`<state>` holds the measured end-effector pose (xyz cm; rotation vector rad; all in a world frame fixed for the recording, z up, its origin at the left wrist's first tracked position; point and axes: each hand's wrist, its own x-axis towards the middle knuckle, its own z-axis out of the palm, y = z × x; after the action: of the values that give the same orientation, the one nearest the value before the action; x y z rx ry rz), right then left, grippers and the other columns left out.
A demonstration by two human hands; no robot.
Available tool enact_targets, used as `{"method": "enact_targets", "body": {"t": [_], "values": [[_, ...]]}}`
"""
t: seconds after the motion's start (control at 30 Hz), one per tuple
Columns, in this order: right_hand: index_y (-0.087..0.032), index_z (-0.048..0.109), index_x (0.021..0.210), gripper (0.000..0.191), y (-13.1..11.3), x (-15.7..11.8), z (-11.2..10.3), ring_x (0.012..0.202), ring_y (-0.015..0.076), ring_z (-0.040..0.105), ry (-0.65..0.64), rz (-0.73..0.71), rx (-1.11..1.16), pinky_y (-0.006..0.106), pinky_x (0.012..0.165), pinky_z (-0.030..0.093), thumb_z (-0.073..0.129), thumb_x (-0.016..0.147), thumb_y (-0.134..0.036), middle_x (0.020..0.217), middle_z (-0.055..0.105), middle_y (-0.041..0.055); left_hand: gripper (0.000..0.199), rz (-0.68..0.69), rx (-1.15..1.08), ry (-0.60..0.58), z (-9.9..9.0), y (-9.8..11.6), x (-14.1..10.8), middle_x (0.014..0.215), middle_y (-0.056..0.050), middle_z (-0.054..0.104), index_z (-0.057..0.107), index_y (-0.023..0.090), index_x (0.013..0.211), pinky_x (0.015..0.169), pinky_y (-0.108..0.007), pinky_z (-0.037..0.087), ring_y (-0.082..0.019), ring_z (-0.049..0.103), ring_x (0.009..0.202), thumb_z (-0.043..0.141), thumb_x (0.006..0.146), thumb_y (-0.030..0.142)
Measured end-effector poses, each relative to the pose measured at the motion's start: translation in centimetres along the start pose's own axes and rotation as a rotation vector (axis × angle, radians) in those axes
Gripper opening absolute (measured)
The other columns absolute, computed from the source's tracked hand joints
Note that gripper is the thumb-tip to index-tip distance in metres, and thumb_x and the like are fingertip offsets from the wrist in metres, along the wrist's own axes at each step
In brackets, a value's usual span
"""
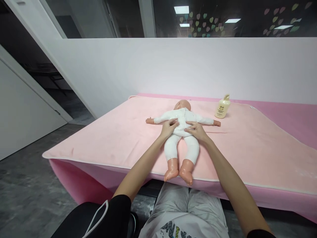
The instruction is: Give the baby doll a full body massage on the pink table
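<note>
A baby doll (182,124) in a white long-sleeved suit lies on its back, arms spread wide and bare feet towards me. My left hand (169,128) touches one side of its trunk, the fingers slightly bent and the thumb apart from them. On the other side of the belly rests my right hand (196,130), its fingers spread over the white cloth. Neither hand lifts the doll. Beyond the doll's outstretched arm, on the right, stands a pale yellow pump bottle (222,107).
A pale pink blanket (111,132) covers the table over a darker pink cloth (297,119). A white wall (99,69) with windows above rises behind it. To the left are a white door (27,105) and grey floor. A black chair (76,218) is near my left arm.
</note>
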<state>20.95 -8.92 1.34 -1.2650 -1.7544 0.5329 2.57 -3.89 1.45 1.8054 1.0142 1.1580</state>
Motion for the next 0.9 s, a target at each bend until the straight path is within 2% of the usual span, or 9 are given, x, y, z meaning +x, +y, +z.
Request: {"method": "enact_targets", "body": {"t": [0.13, 0.27, 0.37, 0.43, 0.5, 0.57, 0.63, 0.73, 0.9], "values": [[-0.023, 0.073, 0.08, 0.014, 0.1, 0.1, -0.1, 0.115, 0.0231, 0.05, -0.04, 0.03, 0.056, 0.04, 0.1, 0.037, 0.069, 0.069, -0.032, 0.121, 0.058, 0.0055, 0.048, 0.037, 0.2, -0.149, -0.3, 0.5, 1.0, 0.112, -0.011, 0.065, 0.063, 0.013, 0.112, 0.091, -0.035, 0.046, -0.024, 0.06, 0.101, 0.068, 0.068, 0.032], [-0.021, 0.072, 0.08, 0.021, 0.4, 0.1, -0.1, 0.115, 0.0227, 0.05, -0.03, 0.083, 0.092, 0.038, 0.1, 0.037, 0.073, 0.064, -0.034, 0.121, 0.057, 0.0068, 0.03, 0.089, 0.374, -0.254, -0.5, 1.3, 2.2, 0.097, -0.008, 0.07, 0.07, 0.015, 0.094, 0.081, -0.032, 0.049, -0.022, 0.064, 0.089, 0.067, 0.067, 0.026], [-0.02, 0.071, 0.084, 0.028, 0.5, 0.1, 0.1, 0.116, 0.0222, 0.049, -0.004, 0.085, 0.128, 0.038, 0.102, 0.035, 0.073, 0.063, -0.037, 0.121, 0.057, 0.0072, 0.015, 0.123, 0.395, -0.227, 0.0, 1.3, 2.3, 0.079, -0.006, 0.072, 0.071, 0.016, 0.079, 0.069, -0.029, 0.049, -0.019, 0.064, 0.074, 0.065, 0.068, 0.024], [-0.021, 0.067, 0.099, 0.037, 0.7, 0.2, 0.3, 0.113, 0.02, 0.051, 0.034, 0.104, 0.227, 0.037, 0.1, 0.037, 0.069, 0.067, -0.04, 0.118, 0.058, 0.0072, 0.013, 0.122, 0.334, -0.159, 0.4, 0.9, 2.0, 0.074, -0.005, 0.071, 0.071, 0.015, 0.075, 0.065, -0.028, 0.048, -0.018, 0.063, 0.069, 0.064, 0.07, 0.024], [-0.021, 0.058, 0.115, 0.047, 1.1, 0.5, 0.6, 0.107, 0.0175, 0.055, 0.115, 0.156, 0.339, 0.035, 0.095, 0.042, 0.063, 0.073, -0.041, 0.112, 0.062, 0.0074, 0.013, 0.117, 0.275, -0.081, 0.8, 0.4, 1.7, 0.073, -0.005, 0.071, 0.071, 0.015, 0.074, 0.064, -0.028, 0.047, -0.017, 0.062, 0.066, 0.064, 0.07, 0.024], [-0.019, 0.053, 0.12, 0.049, 1.6, 0.9, 1.0, 0.099, 0.0162, 0.059, 0.212, 0.212, 0.355, 0.034, 0.09, 0.045, 0.059, 0.075, -0.037, 0.106, 0.063, 0.0075, 0.013, 0.12, 0.243, -0.039, 1.0, -0.1, 1.4, 0.073, -0.005, 0.071, 0.071, 0.015, 0.075, 0.064, -0.028, 0.047, -0.016, 0.061, 0.065, 0.065, 0.07, 0.025], [-0.018, 0.057, 0.113, 0.042, 1.9, 1.5, 1.2, 0.095, 0.0162, 0.06, 0.251, 0.227, 0.24, 0.034, 0.089, 0.046, 0.061, 0.073, -0.029, 0.106, 0.063, 0.0079, 0.013, 0.126, 0.214, -0.037, 1.1, -0.5, 1.4, 0.072, -0.005, 0.07, 0.072, 0.015, 0.076, 0.064, -0.028, 0.046, -0.015, 0.06, 0.065, 0.066, 0.069, 0.025], [-0.016, 0.065, 0.097, 0.029, 1.7, 2.5, 1.2, 0.093, 0.0178, 0.06, 0.188, 0.202, -0.017, 0.035, 0.089, 0.045, 0.065, 0.068, -0.019, 0.104, 0.064, 0.0088, 0.015, 0.136, 0.165, -0.051, 1.0, -0.9, 1.5, 0.073, -0.005, 0.07, 0.072, 0.014, 0.078, 0.065, -0.028, 0.046, -0.016, 0.06, 0.066, 0.065, 0.07, 0.024], [-0.016, 0.067, 0.07, 0.009, 0.7, 4.4, 1.1, 0.075, 0.0178, 0.061, 0.13, 0.222, -0.263, 0.032, 0.076, 0.048, 0.065, 0.063, -0.012, 0.078, 0.067, 0.005, 0.015, 0.167, 0.197, -0.078, 0.9, -1.0, 1.5, 0.083, -0.004, 0.071, 0.073, 0.019, 0.083, 0.074, -0.029, 0.046, -0.018, 0.062, 0.079, 0.062, 0.074, 0.023]]}}
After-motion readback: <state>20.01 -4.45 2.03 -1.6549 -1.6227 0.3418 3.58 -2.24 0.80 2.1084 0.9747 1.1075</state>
